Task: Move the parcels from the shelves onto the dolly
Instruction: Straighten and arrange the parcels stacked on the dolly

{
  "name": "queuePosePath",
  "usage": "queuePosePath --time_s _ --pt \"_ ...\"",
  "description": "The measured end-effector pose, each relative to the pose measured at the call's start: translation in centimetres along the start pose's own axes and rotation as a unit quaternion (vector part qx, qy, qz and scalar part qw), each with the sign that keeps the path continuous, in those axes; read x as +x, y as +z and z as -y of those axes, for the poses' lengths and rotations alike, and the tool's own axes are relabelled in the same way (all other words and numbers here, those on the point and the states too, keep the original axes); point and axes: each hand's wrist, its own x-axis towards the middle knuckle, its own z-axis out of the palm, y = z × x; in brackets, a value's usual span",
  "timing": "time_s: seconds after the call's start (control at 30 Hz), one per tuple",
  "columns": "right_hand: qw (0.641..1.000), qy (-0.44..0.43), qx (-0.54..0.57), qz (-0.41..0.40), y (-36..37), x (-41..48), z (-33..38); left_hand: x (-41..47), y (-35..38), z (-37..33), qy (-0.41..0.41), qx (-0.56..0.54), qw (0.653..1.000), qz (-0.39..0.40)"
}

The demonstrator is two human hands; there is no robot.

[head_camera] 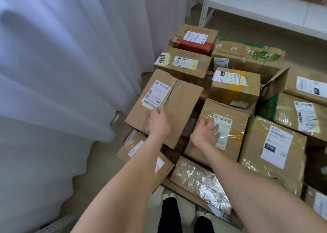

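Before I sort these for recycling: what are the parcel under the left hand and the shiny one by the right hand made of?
Flat parcel: matte brown cardboard, creased and dented. Shiny parcel: seemingly cardboard too, wrapped in glossy clear tape that glints.

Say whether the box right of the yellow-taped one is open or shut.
Partly open: on the box, the left end flap stands out loose.
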Motion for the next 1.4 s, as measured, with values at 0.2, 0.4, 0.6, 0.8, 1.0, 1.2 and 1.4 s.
queuePosePath --time_s 0.2,0.4,0.6,0.8,1.0,1.2,1.4 --pt "0.996 0.060 0.034 0.062 0.8 1.4 -2.9 -0.8 3.6 -3.2 0.015 0.042 0.999 0.027" --pt "0.996 0.040 0.046 0.060 1.0 1.9 -2.4 -1.0 4.4 -3.4 0.011 0.064 0.997 0.034" --pt "0.994 0.024 0.048 0.096 0.2 1.7 -1.2 -0.9 4.4 -3.4 -0.003 0.052 0.997 0.048" --pt "0.981 -0.186 -0.014 0.050 -0.4 -1.5 -0.7 -3.5 2.0 -1.2 -0.126 -0.074 0.989 -0.028" --pt "0.919 -0.373 -0.121 0.025 2.0 -6.0 0.8 -7.9 1.0 5.6 -0.341 -0.129 0.925 -0.106" --pt "0.861 -0.424 -0.234 0.153 6.0 -9.5 0.8 -11.4 3.7 9.2 -0.511 -0.323 0.795 -0.041" --pt "0.831 -0.428 -0.305 0.185 9.9 -10.2 0.4 -9.7 9.6 14.3 -0.461 -0.416 0.783 -0.011"
